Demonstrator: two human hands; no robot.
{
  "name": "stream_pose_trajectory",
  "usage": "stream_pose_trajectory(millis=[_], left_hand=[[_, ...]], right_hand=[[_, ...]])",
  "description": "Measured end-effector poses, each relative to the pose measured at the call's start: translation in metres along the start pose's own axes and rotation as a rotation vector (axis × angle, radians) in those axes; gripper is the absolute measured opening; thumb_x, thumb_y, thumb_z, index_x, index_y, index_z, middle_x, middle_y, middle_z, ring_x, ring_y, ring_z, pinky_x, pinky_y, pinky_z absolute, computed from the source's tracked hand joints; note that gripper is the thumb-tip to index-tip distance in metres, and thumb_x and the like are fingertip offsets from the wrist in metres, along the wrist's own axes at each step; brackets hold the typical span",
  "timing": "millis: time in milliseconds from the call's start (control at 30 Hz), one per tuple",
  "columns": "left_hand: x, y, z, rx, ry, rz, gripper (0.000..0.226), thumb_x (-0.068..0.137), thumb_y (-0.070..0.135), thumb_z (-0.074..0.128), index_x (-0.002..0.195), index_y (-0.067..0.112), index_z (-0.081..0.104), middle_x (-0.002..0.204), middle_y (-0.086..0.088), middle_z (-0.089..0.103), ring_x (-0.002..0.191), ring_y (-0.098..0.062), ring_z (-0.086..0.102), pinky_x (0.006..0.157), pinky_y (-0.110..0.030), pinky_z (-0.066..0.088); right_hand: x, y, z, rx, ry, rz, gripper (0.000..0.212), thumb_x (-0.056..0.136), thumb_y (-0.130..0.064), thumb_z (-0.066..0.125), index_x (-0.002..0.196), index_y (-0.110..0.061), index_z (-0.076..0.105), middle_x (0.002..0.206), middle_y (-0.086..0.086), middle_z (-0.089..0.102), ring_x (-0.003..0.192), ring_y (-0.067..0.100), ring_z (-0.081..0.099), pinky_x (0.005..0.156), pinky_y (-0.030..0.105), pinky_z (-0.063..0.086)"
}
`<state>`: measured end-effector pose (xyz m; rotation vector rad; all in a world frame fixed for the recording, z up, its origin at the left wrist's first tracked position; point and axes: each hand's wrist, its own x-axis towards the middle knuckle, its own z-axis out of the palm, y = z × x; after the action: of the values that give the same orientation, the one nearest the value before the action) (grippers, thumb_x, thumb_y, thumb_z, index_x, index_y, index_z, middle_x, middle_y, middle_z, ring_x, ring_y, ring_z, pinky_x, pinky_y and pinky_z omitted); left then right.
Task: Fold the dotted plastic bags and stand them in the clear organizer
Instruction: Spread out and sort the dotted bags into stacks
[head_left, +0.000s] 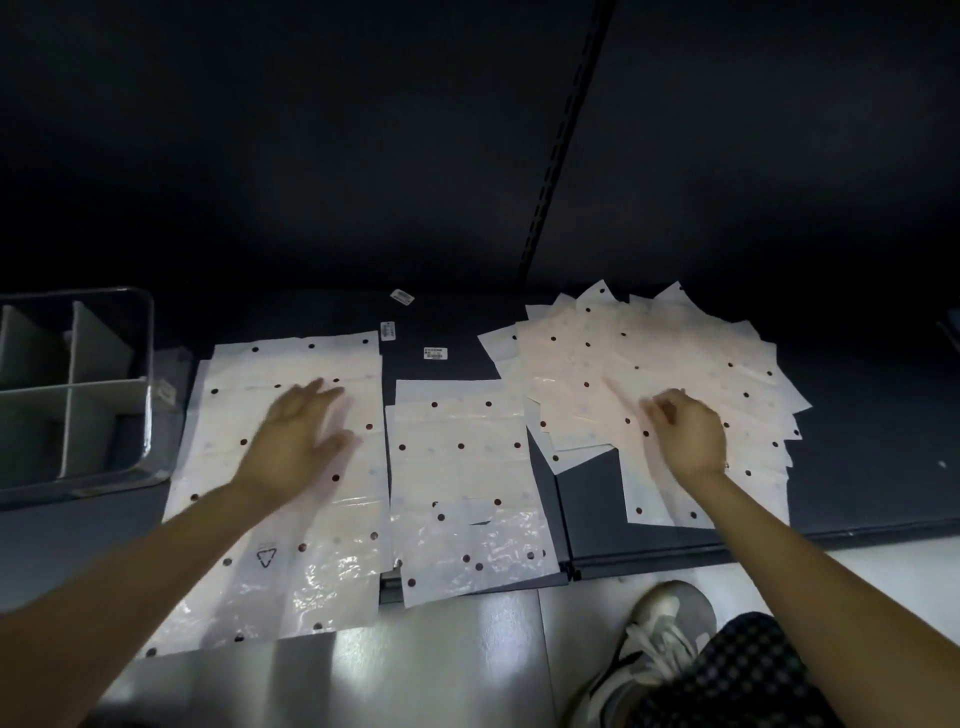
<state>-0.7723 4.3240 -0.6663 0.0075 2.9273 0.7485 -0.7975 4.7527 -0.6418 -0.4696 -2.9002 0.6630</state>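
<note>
**Left hand flat on the long bag, right hand at the loose pile**

The left hand (298, 441), blurred, lies released with fingers spread on the large translucent white plastic bag with dark dots (291, 499). That bag lies flat on the dark shelf (857, 467), its long axis running away from the person and its near end overhanging the shelf edge. A fold along that axis would, in judgement, fall to this hand, which is on it already.

The clear organizer with grey dividers (78, 389) stands just left of the bag, nearer the left hand; no bag shows in its compartments.

The right hand (685, 436) rests on the fanned pile of smaller dotted bags (665, 374), fingers curled; whether it pinches a sheet cannot be told. Between the two lies a medium dotted bag (467, 488), flat and glossy, wrinkled at its near end.

The film looks thin, slick and limp, likely to slide on itself. Small barcode labels (435, 354) lie behind it.
</note>
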Motion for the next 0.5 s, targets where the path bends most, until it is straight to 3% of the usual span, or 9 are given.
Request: stream_pose_trajectory(millis=[67, 133, 200, 267, 333, 400, 433, 500], left_hand=[[-0.018, 0.029, 0.005, -0.225, -0.033, 0.108, 0.064, 0.087, 0.034, 0.065, 0.144, 0.023, 0.036, 0.151, 0.004, 0.032, 0.139, -0.019, 0.029, 0.111, -0.028, 0.021], [-0.036, 0.060, 0.010, -0.432, -0.173, 0.148, 0.080, 0.076, 0.038, 0.073, 0.144, 0.029, 0.032, 0.145, 0.015, 0.032, 0.133, -0.010, 0.035, 0.107, -0.017, 0.024], [-0.051, 0.087, 0.018, -0.573, -0.340, 0.148, 0.102, 0.063, 0.046, 0.078, 0.145, 0.039, 0.019, 0.144, 0.019, 0.027, 0.129, -0.004, 0.034, 0.108, -0.018, 0.026], [-0.059, 0.106, 0.029, -0.703, -0.393, 0.134, 0.115, 0.061, 0.034, 0.085, 0.147, 0.040, 0.009, 0.146, 0.018, 0.028, 0.126, -0.002, 0.037, 0.109, -0.019, 0.030], [-0.062, 0.116, 0.039, -0.755, -0.244, 0.069, 0.105, 0.068, 0.018, 0.084, 0.149, 0.026, 0.017, 0.137, 0.017, 0.041, 0.125, -0.001, 0.041, 0.101, -0.005, 0.030], [-0.059, 0.116, 0.041, -0.755, 0.003, -0.096, 0.071, 0.076, 0.009, 0.077, 0.137, 0.013, 0.042, 0.117, 0.012, 0.055, 0.116, -0.012, 0.053, 0.078, 0.004, 0.034], [-0.056, 0.113, 0.040, -0.743, 0.080, -0.177, 0.056, 0.078, 0.006, 0.074, 0.128, 0.011, 0.049, 0.109, 0.009, 0.057, 0.112, -0.019, 0.056, 0.073, 0.000, 0.035], [-0.046, 0.102, 0.038, -0.703, 0.100, -0.267, 0.048, 0.079, 0.008, 0.073, 0.122, 0.010, 0.050, 0.110, 0.001, 0.060, 0.111, -0.025, 0.057, 0.079, -0.016, 0.038]], right_hand=[[-0.011, -0.040, 0.000, 0.188, -0.104, -0.017, 0.020, 0.093, -0.023, 0.057, 0.088, -0.004, 0.060, 0.068, 0.013, 0.063, 0.060, 0.024, 0.058, 0.054, 0.027, 0.040], [-0.029, -0.086, 0.005, 0.589, -0.289, 0.151, 0.015, 0.093, -0.017, 0.057, 0.086, -0.005, 0.051, 0.060, 0.014, 0.059, 0.042, 0.015, 0.058, 0.046, 0.024, 0.049], [-0.051, -0.126, 0.012, 0.992, -0.460, 0.433, 0.016, 0.095, -0.012, 0.054, 0.082, -0.007, 0.045, 0.057, 0.015, 0.057, 0.042, 0.018, 0.062, 0.048, 0.027, 0.056], [-0.071, -0.153, 0.018, 1.229, -0.559, 0.603, 0.010, 0.095, -0.007, 0.051, 0.087, -0.003, 0.047, 0.059, 0.016, 0.061, 0.050, 0.022, 0.067, 0.051, 0.026, 0.057], [-0.081, -0.166, 0.020, 1.377, -0.633, 0.644, 0.008, 0.096, -0.008, 0.051, 0.096, 0.000, 0.049, 0.065, 0.019, 0.067, 0.059, 0.023, 0.070, 0.054, 0.021, 0.055], [-0.080, -0.165, 0.021, 1.435, -0.676, 0.599, 0.016, 0.097, -0.017, 0.051, 0.101, -0.001, 0.049, 0.080, 0.022, 0.070, 0.069, 0.023, 0.072, 0.059, 0.022, 0.056], [-0.076, -0.160, 0.021, 1.383, -0.658, 0.537, 0.022, 0.097, -0.023, 0.051, 0.101, -0.002, 0.050, 0.089, 0.023, 0.070, 0.075, 0.024, 0.072, 0.064, 0.026, 0.058], [-0.060, -0.139, 0.021, 1.035, -0.462, 0.340, 0.026, 0.094, -0.031, 0.055, 0.099, -0.006, 0.053, 0.101, 0.017, 0.069, 0.090, 0.024, 0.069, 0.080, 0.032, 0.056]])
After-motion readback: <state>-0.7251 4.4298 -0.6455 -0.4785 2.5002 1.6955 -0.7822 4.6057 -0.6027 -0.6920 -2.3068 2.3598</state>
